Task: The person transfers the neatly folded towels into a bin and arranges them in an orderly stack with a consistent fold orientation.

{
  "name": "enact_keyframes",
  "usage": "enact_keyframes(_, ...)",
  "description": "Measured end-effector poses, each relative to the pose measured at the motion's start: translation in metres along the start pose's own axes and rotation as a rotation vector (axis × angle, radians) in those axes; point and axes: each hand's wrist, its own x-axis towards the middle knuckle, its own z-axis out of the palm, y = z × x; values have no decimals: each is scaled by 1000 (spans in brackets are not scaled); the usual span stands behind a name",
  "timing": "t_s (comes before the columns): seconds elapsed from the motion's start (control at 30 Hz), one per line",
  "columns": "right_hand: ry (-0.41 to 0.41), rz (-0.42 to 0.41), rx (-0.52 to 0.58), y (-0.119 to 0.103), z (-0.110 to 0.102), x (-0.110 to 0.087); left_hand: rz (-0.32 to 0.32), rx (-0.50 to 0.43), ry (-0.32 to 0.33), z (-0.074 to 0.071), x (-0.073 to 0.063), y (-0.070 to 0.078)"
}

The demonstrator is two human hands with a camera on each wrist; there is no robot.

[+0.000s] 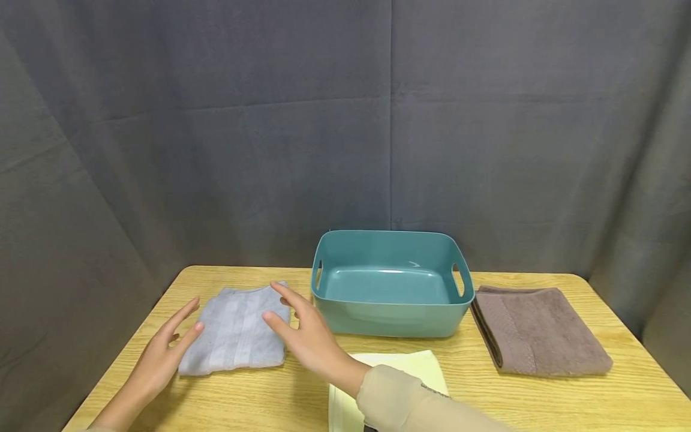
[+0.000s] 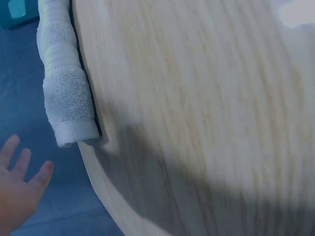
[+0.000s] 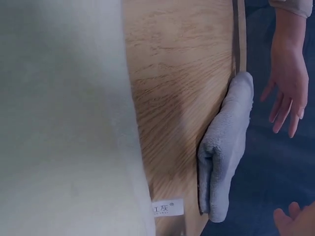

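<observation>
A folded light grey-blue towel (image 1: 232, 336) lies at the left of the wooden table. My left hand (image 1: 167, 348) hovers at its left edge, thumb and fingers spread apart. Over the towel's right edge is my right hand (image 1: 308, 333), its thumb and fingers likewise parted. Neither hand holds anything. In the left wrist view, the towel (image 2: 69, 83) shows side-on, with left-hand fingers (image 2: 43, 177) beside its end. The right wrist view has the towel (image 3: 226, 147) between the left hand (image 3: 290, 83) above and the right hand (image 3: 301, 221) below.
A teal bin (image 1: 394, 321) with handle holes stands at the back middle of the table (image 1: 232, 402). A folded brown towel (image 1: 550, 336) lies to its right. In front is a pale yellow towel (image 1: 426, 366), partly hidden by the right sleeve (image 1: 394, 396). Grey curtains hang behind.
</observation>
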Motion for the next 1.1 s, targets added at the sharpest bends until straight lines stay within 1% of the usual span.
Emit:
enact_keyframes(0.13,38,33,-9,3,5,4,-1,0,-5,3,5,-2)
enact_keyframes(0.23,69,60,-33,7,9,7,-17,1,-5,5,9,-5)
enact_keyframes(0.33,102,86,-39,12,14,11,-42,-6,-7,5,13,-7)
enact_keyframes(0.53,163,147,8,21,27,19,-104,-5,-15,5,20,-12)
enact_keyframes(0.63,181,186,26,24,33,22,-136,-15,-21,6,21,-15)
enact_keyframes(0.73,198,218,13,27,37,24,-162,-28,-13,7,22,-17)
enact_keyframes(0.9,220,242,-18,30,40,28,-169,-55,3,7,23,-20)
enact_keyframes(1.1,237,272,-54,37,41,28,-203,-91,-7,11,24,-25)
